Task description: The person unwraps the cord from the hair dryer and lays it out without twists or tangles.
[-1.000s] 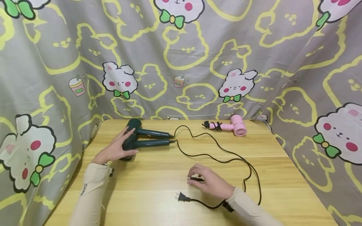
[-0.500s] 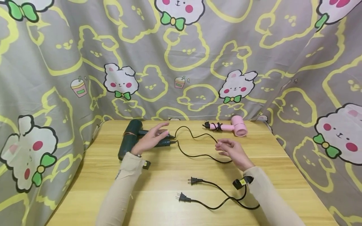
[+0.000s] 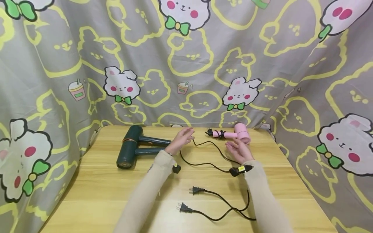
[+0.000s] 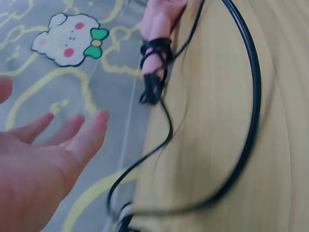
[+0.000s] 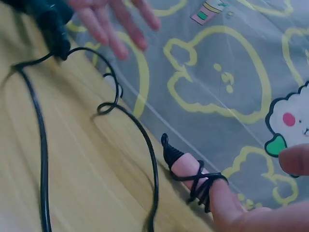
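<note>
My right hand (image 3: pixel 239 151) is at the pink hair dryer (image 3: pixel 242 132), fingers extended and close to its head; whether they touch it I cannot tell. A black cord is wound round that dryer's handle (image 5: pixel 186 166). Over the handle ends of two dark green hair dryers (image 3: pixel 128 149), my left hand (image 3: pixel 181 140) hovers with loosely spread fingers, holding nothing. The green dryers lie side by side, handles pointing right. Their handle ends are hidden behind the left hand and wrist in the head view.
Black cords (image 3: pixel 201 164) run from the green dryers across the table (image 3: pixel 96 194) and under the right forearm. Two plugs, an upper one (image 3: pixel 196 190) and a lower one (image 3: pixel 184 207), lie near the front. A patterned curtain (image 3: pixel 163 48) encloses the back and sides.
My right hand has let go of one black plug and moved away to the pink dryer. The left hand has come off the green dryers' heads and moved right along their handles.
</note>
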